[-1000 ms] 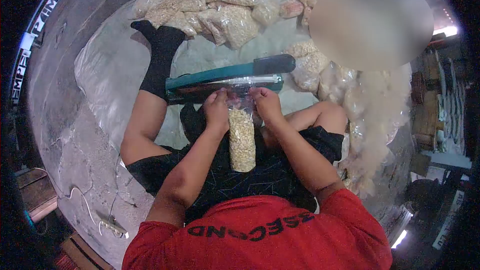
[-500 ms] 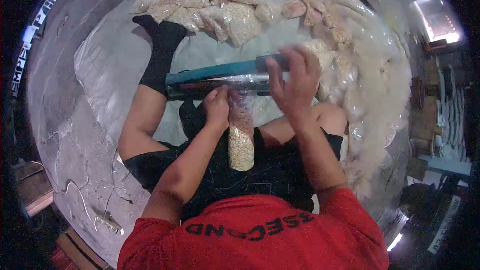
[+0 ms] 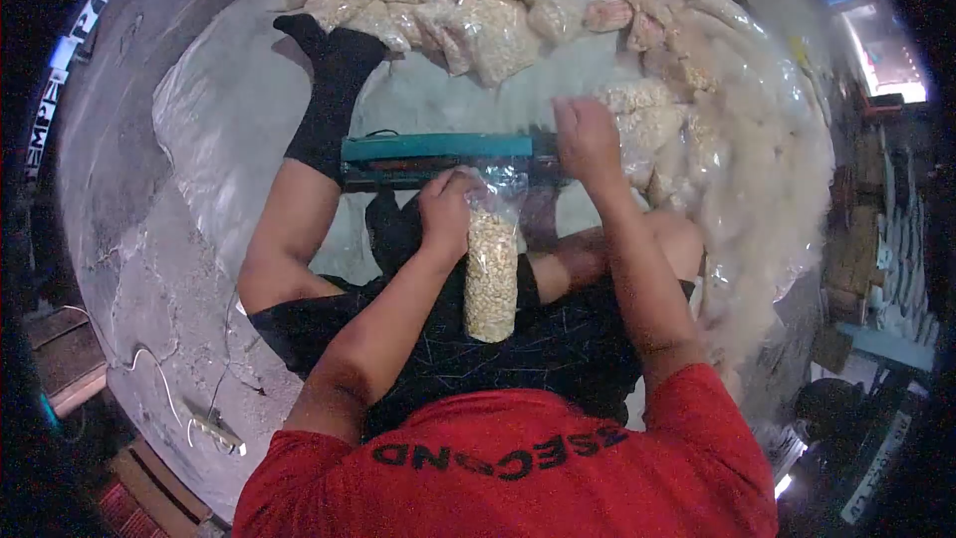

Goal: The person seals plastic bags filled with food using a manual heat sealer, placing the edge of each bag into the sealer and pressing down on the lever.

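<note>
Both forearms (image 3: 393, 329) forward, left hand (image 3: 445, 211) at bag (image 3: 491, 284), right hand (image 3: 590, 144) atop sealer (image 3: 438, 146).

The person's left hand (image 3: 446, 207) pinches — the right hand (image 3: 590, 137), curled, sits farther forward; both arms (image 3: 642, 264) reach ahead.

Left fingers (image 3: 460, 180) on a filled clear bag (image 3: 491, 279), right fingers (image 3: 567, 122) at the dark handle (image 3: 544, 151) of a teal sealer (image 3: 438, 146)
</note>
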Action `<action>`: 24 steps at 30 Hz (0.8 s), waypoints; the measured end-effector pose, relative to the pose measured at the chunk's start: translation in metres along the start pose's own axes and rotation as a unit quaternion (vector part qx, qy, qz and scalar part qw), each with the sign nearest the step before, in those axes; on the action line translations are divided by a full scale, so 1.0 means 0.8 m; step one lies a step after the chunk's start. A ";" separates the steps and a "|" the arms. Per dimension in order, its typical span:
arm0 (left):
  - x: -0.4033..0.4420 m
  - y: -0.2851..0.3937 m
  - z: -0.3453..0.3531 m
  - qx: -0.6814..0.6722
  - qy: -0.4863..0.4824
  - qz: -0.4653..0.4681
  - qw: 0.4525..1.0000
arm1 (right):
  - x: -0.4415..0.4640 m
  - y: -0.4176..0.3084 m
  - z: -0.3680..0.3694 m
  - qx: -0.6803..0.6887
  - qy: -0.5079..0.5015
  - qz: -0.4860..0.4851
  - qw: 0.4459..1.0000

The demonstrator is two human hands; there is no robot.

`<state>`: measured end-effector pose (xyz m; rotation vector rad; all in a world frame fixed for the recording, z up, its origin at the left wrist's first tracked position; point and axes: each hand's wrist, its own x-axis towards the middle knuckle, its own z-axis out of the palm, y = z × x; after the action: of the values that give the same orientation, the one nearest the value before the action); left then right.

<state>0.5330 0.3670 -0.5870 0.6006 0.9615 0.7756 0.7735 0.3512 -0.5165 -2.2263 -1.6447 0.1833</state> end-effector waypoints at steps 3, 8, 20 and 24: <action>-0.010 0.016 0.009 0.044 -0.017 0.019 0.999 | 0.002 -0.012 -0.006 0.051 0.123 -0.050 0.990; -0.012 0.011 0.015 -0.020 0.037 -0.017 0.999 | 0.003 0.003 0.007 0.067 0.065 -0.012 0.996; -0.017 0.019 0.015 -0.026 0.023 -0.032 0.999 | 0.002 0.002 0.008 0.038 0.057 0.010 0.998; -0.018 0.020 0.017 -0.006 0.031 -0.029 0.999 | 0.000 0.005 0.012 0.019 0.071 -0.004 0.997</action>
<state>0.5349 0.3631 -0.5622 0.5400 1.0258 0.7515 0.7740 0.3518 -0.5265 -2.1521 -1.5610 0.0538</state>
